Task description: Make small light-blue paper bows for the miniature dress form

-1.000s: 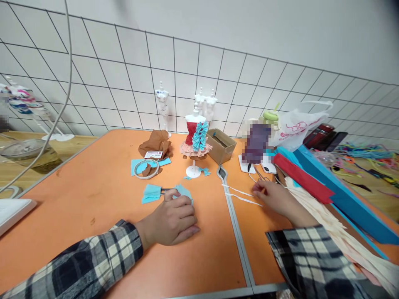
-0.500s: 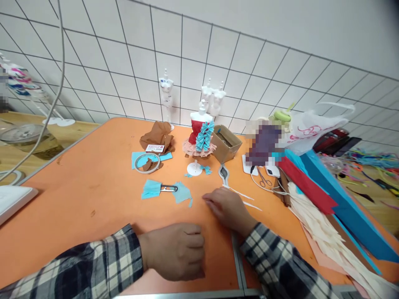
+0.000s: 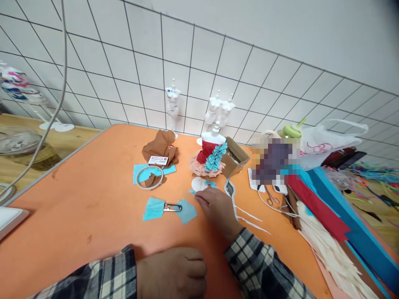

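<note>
My left hand (image 3: 173,272) rests palm down near the front edge, its fingers curled under so that anything inside is hidden. My right hand (image 3: 216,211) reaches in front of the small dress form (image 3: 210,151), fingers bent together on the table beside small blue scraps (image 3: 192,192) at its round white base (image 3: 198,184). Whether a scrap is between the fingertips cannot be seen. The form wears a red bodice, blue ruffles and a pink frilled skirt. Left of my right hand, a metal clip-like tool (image 3: 172,207) lies between two light-blue crepe paper pieces (image 3: 187,211).
An embroidery hoop (image 3: 150,177), brown crumpled paper (image 3: 160,146) and a small labelled box (image 3: 158,160) lie at the back left. A cardboard box (image 3: 235,160) stands behind the form. Scissors (image 3: 273,200), white strips (image 3: 254,225) and coloured paper sheets (image 3: 321,203) lie right.
My right hand has moved forward and left to the dress form's base. The small scrap beside the light-blue piece no longer shows there. The view has tilted up, and my left hand sits lower in it.
</note>
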The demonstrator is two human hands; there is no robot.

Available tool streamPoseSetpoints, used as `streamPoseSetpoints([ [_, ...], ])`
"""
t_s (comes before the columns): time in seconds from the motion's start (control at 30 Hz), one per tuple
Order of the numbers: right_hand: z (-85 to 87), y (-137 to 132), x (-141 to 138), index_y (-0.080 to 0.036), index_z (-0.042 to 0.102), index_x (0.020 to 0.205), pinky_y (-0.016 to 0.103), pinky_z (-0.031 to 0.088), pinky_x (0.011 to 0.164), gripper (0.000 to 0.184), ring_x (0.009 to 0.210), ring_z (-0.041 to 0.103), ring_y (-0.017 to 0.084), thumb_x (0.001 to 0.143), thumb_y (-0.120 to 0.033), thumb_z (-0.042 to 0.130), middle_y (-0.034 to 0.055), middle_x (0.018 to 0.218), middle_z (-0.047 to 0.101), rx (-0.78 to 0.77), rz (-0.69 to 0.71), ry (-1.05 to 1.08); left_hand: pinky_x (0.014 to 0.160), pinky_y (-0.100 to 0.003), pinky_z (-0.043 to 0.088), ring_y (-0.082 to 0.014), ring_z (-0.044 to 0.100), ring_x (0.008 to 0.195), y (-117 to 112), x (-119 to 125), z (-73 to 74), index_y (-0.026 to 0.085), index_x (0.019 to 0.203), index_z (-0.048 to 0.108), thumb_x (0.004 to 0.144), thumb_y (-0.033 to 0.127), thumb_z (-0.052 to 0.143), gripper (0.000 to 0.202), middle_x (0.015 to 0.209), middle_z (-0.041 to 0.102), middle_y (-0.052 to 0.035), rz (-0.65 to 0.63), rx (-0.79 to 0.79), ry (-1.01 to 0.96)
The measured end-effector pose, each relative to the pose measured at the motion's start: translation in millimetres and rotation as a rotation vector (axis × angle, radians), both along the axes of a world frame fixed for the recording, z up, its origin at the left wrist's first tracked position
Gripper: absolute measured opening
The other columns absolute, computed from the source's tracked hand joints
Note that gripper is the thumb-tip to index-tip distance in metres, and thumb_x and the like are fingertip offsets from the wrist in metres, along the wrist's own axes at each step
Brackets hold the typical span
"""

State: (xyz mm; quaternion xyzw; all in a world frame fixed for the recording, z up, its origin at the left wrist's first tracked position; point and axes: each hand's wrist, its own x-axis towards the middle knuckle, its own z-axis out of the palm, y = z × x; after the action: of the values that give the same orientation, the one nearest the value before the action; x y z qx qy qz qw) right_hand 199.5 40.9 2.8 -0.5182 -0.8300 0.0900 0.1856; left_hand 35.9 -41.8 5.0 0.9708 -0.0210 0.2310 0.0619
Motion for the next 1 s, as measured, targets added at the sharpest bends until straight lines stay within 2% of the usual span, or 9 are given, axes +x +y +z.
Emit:
streamPoseSetpoints([
  [0.17, -1.8, 16, -23, -0.028, 0.065, 0.118, 0.027, 0.047, 0.076, 0.032, 0.091, 0.067, 0.018, 0.097, -0.026, 0.042, 0.0034, 0.104, 0.073, -0.004, 0.108, -0.084, 0.054, -0.031, 0.041, -0.0145, 0.044, 0.059, 3, -5, -4.2, 0.021, 0.057, 0.052, 0.068, 0.023, 0.074, 0.025, 0.057, 0.050, -0.0011, 0.047, -0.011, 0.059],
  [0.27, -6.4, 14, -21, -0.032, 0.056, 0.131, 0.027, 0.048, 0.066, 0.044, 0.080, 0.069, 0.018, 0.092, -0.016, 0.043, 0.0028, 0.096, 0.075, -0.035, 0.069, -0.156, 0.056, -0.030, 0.042, -0.0142, 0.045, 0.058, 3, -6, -8.8, 0.020, 0.054, 0.048, 0.069, 0.025, 0.075, 0.031, 0.060, 0.053, -0.0018, 0.097, -0.020, 0.091],
  [0.37, -3.4, 9, -13, -0.030, 0.056, 0.131, 0.027, 0.049, 0.073, 0.044, 0.088, 0.068, 0.018, 0.091, -0.015, 0.043, 0.0039, 0.105, 0.073, -0.001, 0.040, -0.007, 0.057, -0.028, 0.044, -0.0126, 0.046, 0.059, 2, -5, -11.4, 0.020, 0.055, 0.048, 0.069, 0.026, 0.076, 0.032, 0.060, 0.052, -0.0006, 0.152, -0.040, 0.112],
  [0.47, 1.3, -3, 1, -0.026, 0.064, 0.118, 0.030, 0.048, 0.086, 0.033, 0.099, 0.064, 0.017, 0.093, -0.018, 0.044, 0.0032, 0.109, 0.071, -0.003, 0.126, 0.220, 0.056, -0.029, 0.042, -0.0129, 0.046, 0.059, 1, -4, -9.9, 0.020, 0.056, 0.048, 0.069, 0.023, 0.077, 0.033, 0.060, 0.054, 0.0002, 0.165, -0.045, 0.093],
  [0.57, -2.9, -19, 28, -0.024, 0.067, 0.101, 0.034, 0.048, 0.083, 0.020, 0.093, 0.062, 0.020, 0.090, -0.021, 0.049, 0.0042, 0.097, 0.070, -0.052, 0.179, 0.274, 0.058, -0.031, 0.041, -0.0145, 0.048, 0.062, 3, -5, -5.9, 0.020, 0.056, 0.046, 0.070, 0.019, 0.075, 0.032, 0.055, 0.052, 0.0016, 0.140, -0.016, 0.046],
  [0.7, -15.4, -43, 91, -0.020, 0.060, 0.099, 0.038, 0.047, 0.082, 0.015, 0.094, 0.059, 0.023, 0.087, -0.021, 0.050, 0.0085, 0.098, 0.065, -0.047, -0.086, 0.167, 0.060, -0.033, 0.040, -0.0160, 0.049, 0.066, 9, 3, -4.8, 0.020, 0.058, 0.047, 0.080, 0.031, 0.065, 0.031, 0.055, 0.053, 0.0010, 0.142, -0.054, -0.015],
  [0.77, -18.2, -55, 123, -0.019, 0.055, 0.109, 0.040, 0.045, 0.088, 0.024, 0.101, 0.057, 0.026, 0.086, -0.023, 0.052, 0.0106, 0.108, 0.062, -0.017, -0.198, 0.099, 0.063, -0.033, 0.040, -0.0171, 0.051, 0.068, 16, 17, -7.7, 0.020, 0.059, 0.049, 0.083, 0.034, 0.059, 0.030, 0.057, 0.055, -0.0005, 0.182, -0.080, -0.029],
  [0.9, -16.2, -76, 168, -0.018, 0.053, 0.107, 0.041, 0.043, 0.090, 0.023, 0.103, 0.056, 0.027, 0.086, -0.025, 0.049, 0.0111, 0.108, 0.060, -0.051, -0.344, -0.015, 0.068, -0.035, 0.040, -0.0185, 0.052, 0.070, 36, 63, -13.7, 0.020, 0.066, 0.056, 0.087, 0.037, 0.054, 0.028, 0.064, 0.058, -0.0023, 0.295, -0.052, 0.024],
  [1.0, -14.7, -86, 179, -0.017, 0.053, 0.104, 0.040, 0.043, 0.088, 0.021, 0.100, 0.057, 0.026, 0.090, -0.028, 0.042, 0.0119, 0.105, 0.060, -0.112, -0.393, -0.050, 0.071, -0.035, 0.040, -0.0192, 0.054, 0.076, 46, 92, -12.8, 0.021, 0.096, 0.063, 0.092, 0.034, 0.047, 0.021, 0.077, 0.065, -0.0036, 0.364, -0.071, -0.049],
])
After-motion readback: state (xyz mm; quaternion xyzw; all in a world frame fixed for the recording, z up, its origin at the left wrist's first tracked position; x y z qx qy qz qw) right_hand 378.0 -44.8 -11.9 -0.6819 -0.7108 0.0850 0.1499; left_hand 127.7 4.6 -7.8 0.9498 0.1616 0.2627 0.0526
